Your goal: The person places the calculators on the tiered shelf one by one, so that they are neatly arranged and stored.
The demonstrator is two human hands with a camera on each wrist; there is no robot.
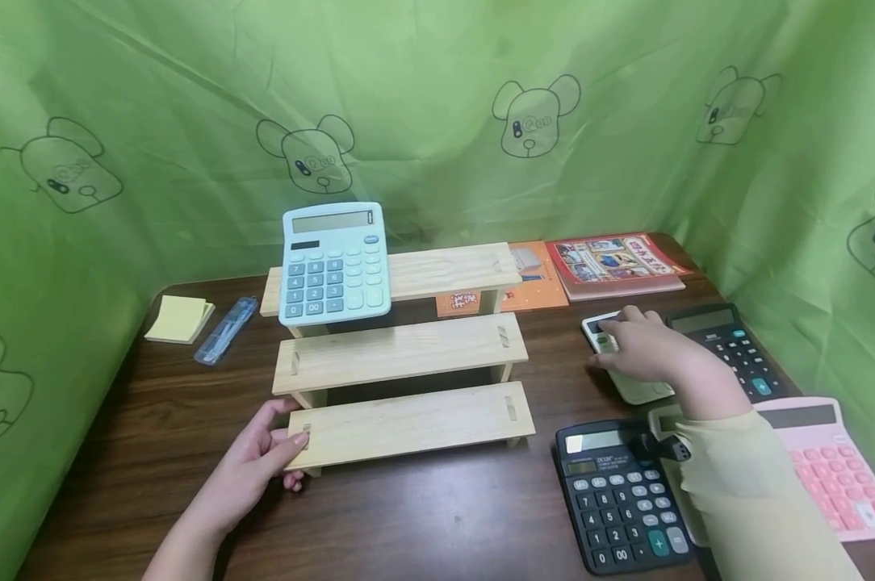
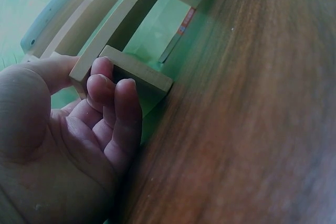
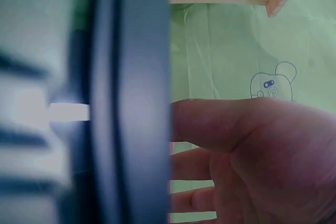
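Pinching pale wooden rack (image 1: pixel 416 425) (flat tiers): left hand (image 1: pixel 251 460) | right hand (image 1: pixel 644 347) over white calculator (image 1: pixel 637 390), grip unclear

The rack (image 1: pixel 401 353) is matt wood. The white calculator (image 1: pixel 639 389) at three o'clock is plastic, the twelve-o'clock curtain (image 1: pixel 423 121) glossy cloth.

Yellow notepad (image 1: pixel 178 319) beside blue translucent object (image 1: pixel 225 331); red book (image 1: pixel 615 262) (thick one) near green curtain (image 1: pixel 423 97).

Pale three-tiered wooden rack (image 1: pixel 412 424) upright, white-edged calculator (image 1: pixel 638 390) to its right, partly hidden.
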